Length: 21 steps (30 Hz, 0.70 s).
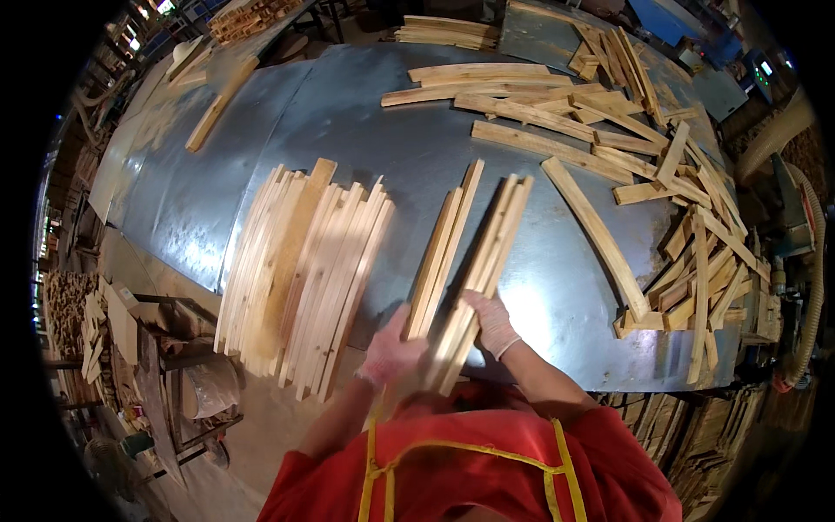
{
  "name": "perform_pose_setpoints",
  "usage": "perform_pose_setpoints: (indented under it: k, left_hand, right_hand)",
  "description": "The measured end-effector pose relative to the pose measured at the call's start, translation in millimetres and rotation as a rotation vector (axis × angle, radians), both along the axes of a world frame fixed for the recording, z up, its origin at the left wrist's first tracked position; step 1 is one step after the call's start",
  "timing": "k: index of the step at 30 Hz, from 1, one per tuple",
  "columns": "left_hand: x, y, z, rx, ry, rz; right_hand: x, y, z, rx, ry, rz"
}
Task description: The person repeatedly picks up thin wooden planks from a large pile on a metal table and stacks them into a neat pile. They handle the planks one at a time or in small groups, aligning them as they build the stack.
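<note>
Two narrow bundles of wooden strips lean away from me over the metal table. My left hand [393, 350], in a pale glove and a little blurred, is closed around the near end of the left wooden strips [445, 248]. Just right of it, my right hand [492, 324], also gloved, grips the side of the right wooden strips [494, 248] below their middle. A gap of bare metal separates the two bundles. To the left lies a wide row of pale strips [339, 270] side by side, with a darker, wider board [300, 235] on top.
The grey metal tabletop [348, 113] carries a jumbled heap of wood pieces [626, 148] at the right and far right. One long board [596, 239] slants toward me there. A lone strip [209, 120] lies far left. A metal-framed stand [178, 383] stands lower left.
</note>
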State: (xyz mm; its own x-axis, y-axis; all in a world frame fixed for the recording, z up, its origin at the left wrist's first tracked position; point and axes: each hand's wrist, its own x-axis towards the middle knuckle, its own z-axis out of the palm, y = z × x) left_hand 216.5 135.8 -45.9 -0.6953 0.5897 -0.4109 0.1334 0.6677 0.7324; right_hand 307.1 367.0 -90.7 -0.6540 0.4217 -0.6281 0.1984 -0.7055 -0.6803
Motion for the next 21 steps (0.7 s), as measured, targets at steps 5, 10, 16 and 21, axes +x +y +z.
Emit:
perform_pose_setpoints:
  k: [5, 10, 16, 21]
  left_hand:
    - [7.3, -61.3, 8.9, -0.226, 0.517, -0.031]
    - [-8.1, -47.0, 24.5, -0.398, 0.699, -0.162]
    - [-0.9, -52.9, -5.8, -0.443, 0.694, -0.16]
    - [13.2, -20.3, -7.9, -0.365, 0.88, -0.283]
  right_hand:
    - [-45.3, -46.7, 61.0, 0.826, -0.18, 1.079]
    - [-85.1, -84.8, 50.6, 0.872, -0.285, 1.185]
    - [-10.0, 40.0, 69.8, 0.981, -0.227, 0.679]
    - [107.5, 239.5, 62.7, 1.7, -1.026, 0.23]
